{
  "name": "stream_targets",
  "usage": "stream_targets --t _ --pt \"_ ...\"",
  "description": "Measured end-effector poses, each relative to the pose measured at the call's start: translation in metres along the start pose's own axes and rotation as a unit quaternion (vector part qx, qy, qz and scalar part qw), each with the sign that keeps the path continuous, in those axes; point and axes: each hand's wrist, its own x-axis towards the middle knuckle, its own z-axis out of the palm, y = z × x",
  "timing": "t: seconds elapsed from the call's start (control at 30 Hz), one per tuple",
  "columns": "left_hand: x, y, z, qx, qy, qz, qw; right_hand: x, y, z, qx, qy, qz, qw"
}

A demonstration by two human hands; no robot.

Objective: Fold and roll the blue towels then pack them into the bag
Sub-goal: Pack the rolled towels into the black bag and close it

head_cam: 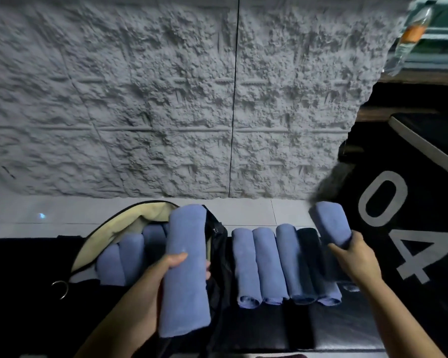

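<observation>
Head camera: the left hand (164, 272) curls its fingers round a rolled blue towel (186, 228), held lengthwise over the open bag (150, 210), apparently lined up to slot in beside the packed rolls (130, 257). The right hand (354, 259) grips a second roll (331, 223) by its near end, above the waiting row (267, 262) on the dark bench (269, 329), likely queued next. Count: three rolls visible in the bag, four in the row, two in hand; more may lie hidden inside.
</observation>
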Motion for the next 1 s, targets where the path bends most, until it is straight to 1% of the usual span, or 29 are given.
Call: stream_targets --t 0.03,0.07,0.1,0.13,0.17,0.2,0.23,0.27,0.3,0.33,0.37,0.4,0.43,0.5,0.53,0.57,0.6,0.63,0.67,0.7,0.73,0.77,0.8,0.83,0.87,0.9,0.93,0.97,1.0 --pt "-0.002 0.007 0.002 0.008 0.024 0.005 1.000 -0.013 -0.016 0.000 0.014 0.000 -0.030 0.999" --pt "0.002 0.005 -0.001 0.048 0.024 0.028 0.998 -0.029 -0.034 0.002 0.031 -0.005 -0.062 0.998" --pt "-0.004 0.008 0.007 0.070 0.028 0.013 0.997 -0.047 -0.051 0.008 0.045 -0.013 -0.097 0.994" --pt "-0.004 0.001 0.012 0.080 0.002 0.008 0.997 -0.067 -0.069 0.015 0.053 -0.030 -0.130 0.990" --pt "-0.004 0.000 0.019 0.089 0.018 -0.009 0.996 -0.089 -0.086 0.026 0.064 -0.051 -0.164 0.983" --pt "-0.002 -0.007 0.023 0.126 0.051 -0.003 0.991 -0.112 -0.102 0.037 0.074 -0.066 -0.198 0.975" --pt "-0.003 -0.008 0.021 0.122 0.069 -0.001 0.990 -0.131 -0.114 0.051 0.061 -0.052 -0.237 0.968" --pt "-0.004 -0.024 0.005 0.073 0.027 0.020 0.997 -0.148 -0.126 0.062 0.019 -0.012 -0.280 0.960" --pt "-0.015 -0.030 -0.005 -0.005 0.026 0.062 0.998 -0.163 -0.133 0.071 -0.014 0.009 -0.302 0.953" --pt "-0.020 -0.029 -0.012 -0.029 0.066 0.085 0.994 -0.173 -0.140 0.079 -0.003 0.016 -0.309 0.951" --pt "-0.025 -0.026 -0.020 -0.043 0.099 0.068 0.992 -0.185 -0.147 0.082 0.061 -0.018 -0.296 0.953" --pt "-0.025 -0.028 -0.034 -0.023 0.139 0.103 0.985 -0.194 -0.151 0.087 0.143 -0.070 -0.276 0.948" --pt "-0.028 -0.029 -0.041 -0.030 0.159 0.101 0.982 -0.200 -0.152 0.092 0.197 -0.135 -0.245 0.940" --pt "-0.033 -0.029 -0.062 -0.077 0.142 0.068 0.984 -0.208 -0.150 0.099 0.269 -0.277 -0.193 0.902" --pt "-0.036 -0.026 -0.070 -0.056 0.125 0.081 0.987 -0.210 -0.150 0.102 0.296 -0.329 -0.181 0.878" --pt "-0.036 -0.020 -0.075 -0.042 0.110 0.070 0.991 -0.210 -0.149 0.105 0.320 -0.363 -0.167 0.859" --pt "-0.040 -0.008 -0.071 0.052 0.128 0.022 0.990 -0.211 -0.152 0.106 0.350 -0.391 -0.156 0.837" --pt "-0.041 -0.006 -0.070 0.065 0.141 -0.008 0.988 -0.211 -0.155 0.105 0.371 -0.412 -0.136 0.821" --pt "-0.045 -0.010 -0.077 0.048 0.127 0.001 0.991 -0.209 -0.159 0.105 0.391 -0.430 -0.116 0.805" --pt "-0.054 -0.009 -0.080 0.001 0.082 0.012 0.997 -0.209 -0.163 0.102 0.404 -0.441 -0.104 0.794" --pt "-0.057 -0.012 -0.087 0.010 0.034 0.017 0.999 -0.207 -0.167 0.101 0.416 -0.447 -0.090 0.787" --pt "-0.062 -0.016 -0.093 -0.004 0.013 0.020 1.000 -0.205 -0.172 0.100 0.421 -0.448 -0.083 0.785" --pt "-0.069 -0.013 -0.096 -0.005 0.033 0.020 0.999 -0.202 -0.176 0.099 0.424 -0.442 -0.076 0.787" --pt "-0.074 -0.016 -0.101 0.032 0.008 0.044 0.999 -0.195 -0.180 0.100 0.415 -0.429 -0.074 0.799" --pt "-0.075 -0.014 -0.104 0.103 0.025 0.054 0.993 -0.187 -0.186 0.102 0.393 -0.416 -0.077 0.816" --pt "-0.078 -0.011 -0.106 0.161 0.016 0.062 0.985 -0.177 -0.195 0.105 0.358 -0.415 -0.083 0.832" --pt "-0.081 -0.010 -0.111 0.241 0.020 0.073 0.968 -0.166 -0.203 0.111 0.319 -0.426 -0.085 0.842" --pt "-0.081 -0.010 -0.112 0.295 0.001 0.086 0.952 -0.156 -0.211 0.120 0.274 -0.448 -0.082 0.847" --pt "-0.082 -0.008 -0.111 0.368 -0.010 0.106 0.924 -0.147 -0.219 0.133 0.232 -0.473 -0.071 0.847"
